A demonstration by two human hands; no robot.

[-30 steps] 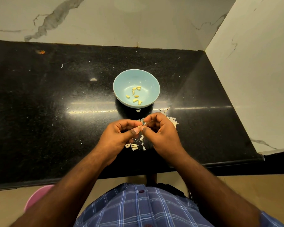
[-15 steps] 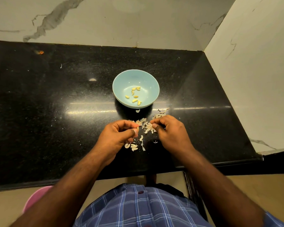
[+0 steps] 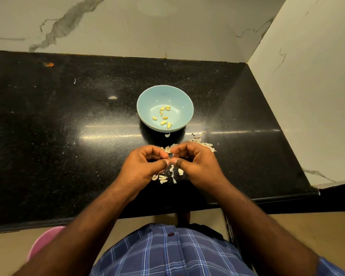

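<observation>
A light blue bowl (image 3: 163, 96) stands on the black counter (image 3: 68, 136) and holds several yellow peeled kernels (image 3: 164, 117). Just in front of it, my left hand (image 3: 143, 166) and my right hand (image 3: 195, 164) meet fingertip to fingertip, with curled fingers and thumbs pinching a small pale seed (image 3: 171, 155) that is mostly hidden. Pale shell scraps (image 3: 199, 141) lie behind my right hand. Several whole seeds (image 3: 161, 178) lie on the counter under my hands.
Marble walls close off the counter at the back and on the right. An orange speck (image 3: 50, 64) sits far back left. The counter's front edge runs just below my wrists. A pink round object (image 3: 44, 242) shows below the edge at lower left.
Half a second ago my right hand was apart from the left, over the shell scraps. It has come back to meet my left hand's fingertips. The bowl has not moved.
</observation>
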